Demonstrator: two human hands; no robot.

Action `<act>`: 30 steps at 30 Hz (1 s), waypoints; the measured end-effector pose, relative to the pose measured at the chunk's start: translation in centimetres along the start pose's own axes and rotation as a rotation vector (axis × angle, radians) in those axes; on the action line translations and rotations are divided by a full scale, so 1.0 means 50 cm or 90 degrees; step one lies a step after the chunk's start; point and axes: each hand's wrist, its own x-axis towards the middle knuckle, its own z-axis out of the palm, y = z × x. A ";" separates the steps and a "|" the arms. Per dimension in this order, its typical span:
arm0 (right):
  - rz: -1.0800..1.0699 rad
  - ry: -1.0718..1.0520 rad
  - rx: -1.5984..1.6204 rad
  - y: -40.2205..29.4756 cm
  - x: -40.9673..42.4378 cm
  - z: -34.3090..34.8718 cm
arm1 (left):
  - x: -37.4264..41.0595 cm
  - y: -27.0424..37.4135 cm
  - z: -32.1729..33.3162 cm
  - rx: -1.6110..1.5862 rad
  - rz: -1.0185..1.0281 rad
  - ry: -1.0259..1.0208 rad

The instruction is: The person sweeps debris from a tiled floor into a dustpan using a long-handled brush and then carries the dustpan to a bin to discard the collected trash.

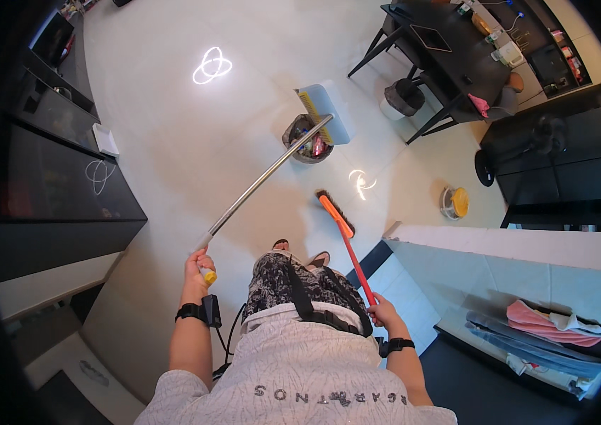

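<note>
My left hand (199,268) grips the end of a long-handled dustpan (338,119). Its metal pole reaches up and to the right, and the pale blue pan with a yellow comb edge overlaps a lined trash bin (296,130) in the view. Wrappers and other rubbish (319,146) show inside that bin. Whether the pan touches the bin's rim, I cannot tell. In my right hand (382,311) is the red handle of a broom (338,212). The broom's orange head with dark bristles is low over the floor, right of the bin's near side.
A black table (454,58) stands at the upper right, with a white bin (398,101) with a dark liner beside it. A small yellow-topped stool (455,203) sits at right. Dark cabinets (66,175) line the left. A tiled half wall (513,265) rises at lower right.
</note>
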 end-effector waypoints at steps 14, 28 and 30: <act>-0.020 0.003 -0.022 0.004 0.009 0.007 | 0.011 -0.008 0.027 0.061 0.042 -0.041; -0.014 -0.029 -0.003 0.010 0.008 0.024 | 0.031 -0.002 0.034 0.076 0.097 0.050; -0.008 -0.030 0.002 0.014 0.009 0.026 | -0.005 0.025 0.038 0.093 0.078 0.029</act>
